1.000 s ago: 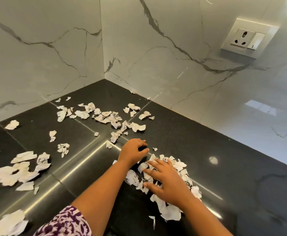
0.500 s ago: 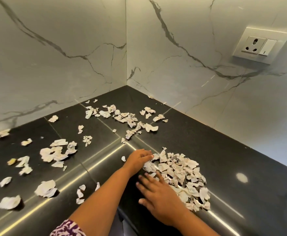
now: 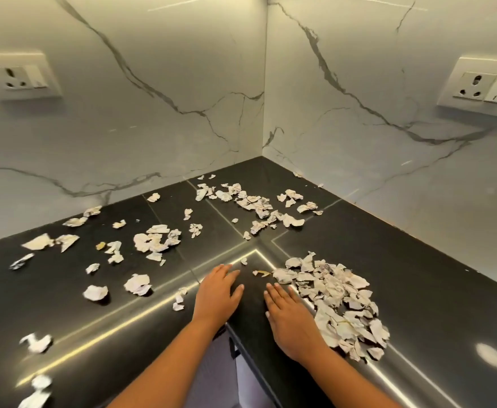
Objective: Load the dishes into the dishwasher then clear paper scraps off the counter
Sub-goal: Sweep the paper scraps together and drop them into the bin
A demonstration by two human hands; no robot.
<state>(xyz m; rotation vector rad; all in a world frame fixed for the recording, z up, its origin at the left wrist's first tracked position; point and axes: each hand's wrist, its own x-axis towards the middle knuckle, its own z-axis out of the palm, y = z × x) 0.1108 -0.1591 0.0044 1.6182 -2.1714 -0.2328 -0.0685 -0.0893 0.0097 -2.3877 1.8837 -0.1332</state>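
Fingers of the left hand lie straight and close together, palm down on the black counter, holding nothing. Its thumb sticks out toward the other hand. The right hand lies flat the same way just beside it. Its fingers are straight, side by side, and point toward the wall corner, and they grip nothing either. A narrow strip of bare counter separates the two hands.

Along the little-finger edge of the right hand sits a heap of paper scraps, packed close against the hand. I cannot tell whether skin and paper actually touch. Just ahead of the fingertips, between the hands, lies one yellowish scrap, with a tiny white scrap a little beyond it. Just outside the left hand are two small bits on the bright strip along the counter's edge.

Farther out on the left hand's side, loose scraps are strewn well apart across the counter. Well beyond both sets of fingertips, toward the corner, lies a scattered band of scraps. Veined marble walls rise behind the counter and meet at that corner. There is a socket plate high on the left wall and another plate high on the right.
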